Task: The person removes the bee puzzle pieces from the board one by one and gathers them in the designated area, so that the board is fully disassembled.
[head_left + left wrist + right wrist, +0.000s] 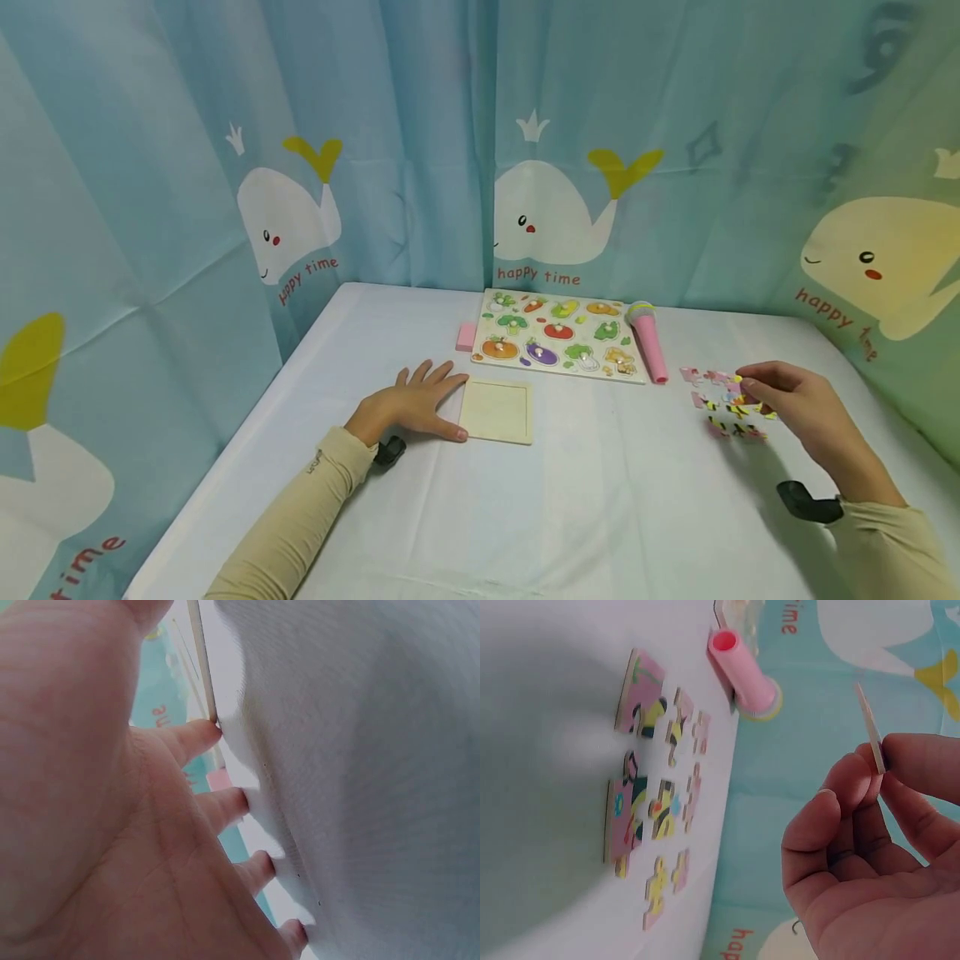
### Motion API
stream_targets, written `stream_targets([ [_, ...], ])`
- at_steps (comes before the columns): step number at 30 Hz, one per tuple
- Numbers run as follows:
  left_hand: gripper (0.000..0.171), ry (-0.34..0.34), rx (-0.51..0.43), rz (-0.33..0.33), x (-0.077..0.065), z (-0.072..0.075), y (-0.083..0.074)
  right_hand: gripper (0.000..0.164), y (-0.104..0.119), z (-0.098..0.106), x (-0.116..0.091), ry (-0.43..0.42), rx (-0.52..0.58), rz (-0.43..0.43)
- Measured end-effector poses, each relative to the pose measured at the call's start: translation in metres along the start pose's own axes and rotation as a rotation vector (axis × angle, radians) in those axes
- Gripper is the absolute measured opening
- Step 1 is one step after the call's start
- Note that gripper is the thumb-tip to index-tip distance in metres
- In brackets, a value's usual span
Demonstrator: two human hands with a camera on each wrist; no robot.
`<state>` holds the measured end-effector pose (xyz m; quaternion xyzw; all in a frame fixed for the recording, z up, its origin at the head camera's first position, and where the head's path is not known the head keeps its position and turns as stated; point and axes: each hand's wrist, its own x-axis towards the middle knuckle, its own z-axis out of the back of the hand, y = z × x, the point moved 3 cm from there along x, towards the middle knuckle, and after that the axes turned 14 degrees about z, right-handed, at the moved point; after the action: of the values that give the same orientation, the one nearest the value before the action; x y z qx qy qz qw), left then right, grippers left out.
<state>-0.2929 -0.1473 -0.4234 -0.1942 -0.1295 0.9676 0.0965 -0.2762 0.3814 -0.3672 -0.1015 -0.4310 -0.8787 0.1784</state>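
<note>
Thumb and index fingertips of my left hand (420, 404) rest at the left edge of a shallow square wooden tray (497, 412), the fingers spread and fairly straight. The tray's thin side (199, 652) shows beside a fingertip in the left wrist view. On the right, my right hand (802, 412) pinches a thin puzzle piece (870, 731) between thumb and fingertips; it is seen edge-on, so its picture is hidden. Beneath and beside this hand lie several loose jigsaw pieces (626, 817), pink with yellow and black parts, spread over the white tabletop.
A vegetable peg board (558, 333) lies at the back of the table, with a pink block (466, 337) at its left. The pink toy microphone (651, 346) lies between the board and the loose pieces. Whale-print curtains (420, 150) hang along the table's back and sides.
</note>
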Motion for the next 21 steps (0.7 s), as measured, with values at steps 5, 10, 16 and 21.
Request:
stream_targets([
  [5, 0.108, 0.008, 0.002, 0.005, 0.000, 0.000, 0.000, 0.015, -0.005, 0.003, -0.003, -0.030, 0.084, -0.010],
  [10, 0.108, 0.006, 0.009, 0.007, -0.002, -0.001, 0.001, 0.013, -0.011, 0.003, -0.006, -0.059, 0.161, -0.020],
  [16, 0.108, 0.003, -0.001, 0.010, -0.003, 0.001, 0.003, 0.016, -0.018, 0.007, -0.005, -0.062, 0.164, -0.041],
  [21, 0.108, 0.006, 0.003, 0.009, -0.004, 0.001, 0.005, 0.020, -0.021, 0.008, -0.008, -0.043, 0.006, -0.065],
])
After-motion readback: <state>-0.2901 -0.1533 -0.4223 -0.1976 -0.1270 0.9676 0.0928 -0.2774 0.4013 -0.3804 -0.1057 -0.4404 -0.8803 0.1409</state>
